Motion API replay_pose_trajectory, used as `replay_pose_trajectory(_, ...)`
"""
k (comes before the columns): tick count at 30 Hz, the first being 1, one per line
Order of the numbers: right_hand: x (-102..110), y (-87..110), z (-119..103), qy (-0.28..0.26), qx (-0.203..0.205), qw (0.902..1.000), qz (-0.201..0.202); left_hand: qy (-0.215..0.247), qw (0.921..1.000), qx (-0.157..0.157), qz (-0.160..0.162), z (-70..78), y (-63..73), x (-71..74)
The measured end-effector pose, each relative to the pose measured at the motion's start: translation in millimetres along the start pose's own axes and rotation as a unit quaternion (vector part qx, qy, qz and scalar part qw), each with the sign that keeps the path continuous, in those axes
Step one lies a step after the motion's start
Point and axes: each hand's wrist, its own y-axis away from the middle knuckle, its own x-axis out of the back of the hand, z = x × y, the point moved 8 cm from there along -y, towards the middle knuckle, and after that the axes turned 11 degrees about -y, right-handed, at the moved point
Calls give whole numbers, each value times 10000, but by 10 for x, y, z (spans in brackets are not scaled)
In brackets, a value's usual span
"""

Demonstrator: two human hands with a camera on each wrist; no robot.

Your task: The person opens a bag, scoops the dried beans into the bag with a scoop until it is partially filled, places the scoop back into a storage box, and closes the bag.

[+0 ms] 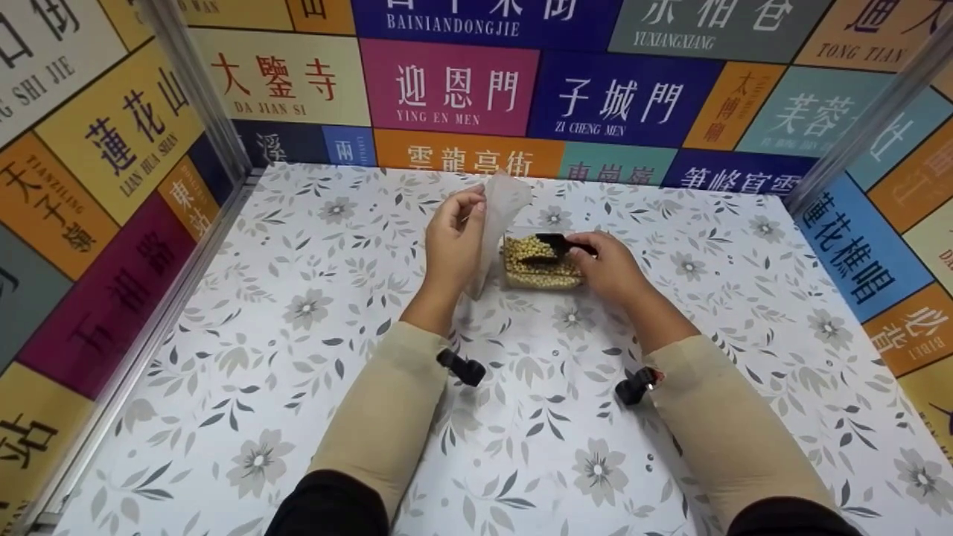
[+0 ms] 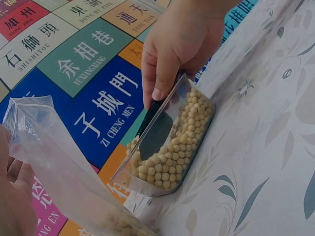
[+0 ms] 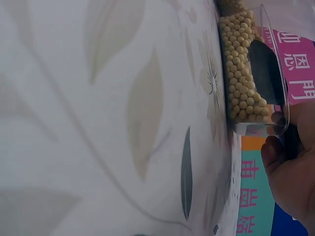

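Observation:
A clear rectangular container (image 3: 251,129) of pale yellow, soybean-like beans (image 1: 523,251) stands on the table. My right hand (image 1: 612,269) grips the handle of a black scoop (image 2: 156,137). The scoop's blade is down inside the container among the beans. To the left, my left hand (image 1: 454,240) pinches the upper edge of a translucent plastic bag (image 1: 504,212), which stands upright beside the container. Some beans (image 2: 123,225) lie at the bottom of the bag, as the left wrist view shows. In that view the left hand's fingertips are partly hidden.
A white tablecloth (image 1: 313,417) with grey flowers and leaves covers the table. Panels (image 1: 450,85) with coloured blocks and lettering wall it in at the back and both sides. A metal frame strip (image 1: 149,342) runs along the left edge.

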Motion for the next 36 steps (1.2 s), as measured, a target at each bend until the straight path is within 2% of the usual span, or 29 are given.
replay_pose_trajectory(10, 78, 54, 46, -200, 172, 9993, 266, 60, 10000, 41, -7, -6, 2, -8)
replay_pose_trajectory(20, 172, 123, 67, -1116, -46, 9930, 395, 111, 9999, 31, 15, -21, -5, -13)
replay_pose_trajectory(26, 204, 171, 65, -1687, -234, 9845, 413, 47, 10000, -27, 14, -16, -7, -7)
replay_pose_trajectory(29, 230, 185, 39, -1916, -201, 9803, 446, -24, 10000, -70, 22, -16, -8, -7)
replay_pose_trajectory(36, 304, 186, -92, -1852, -141, 9814, 482, 4, 10000, -16, 44, -13, -1, -4)
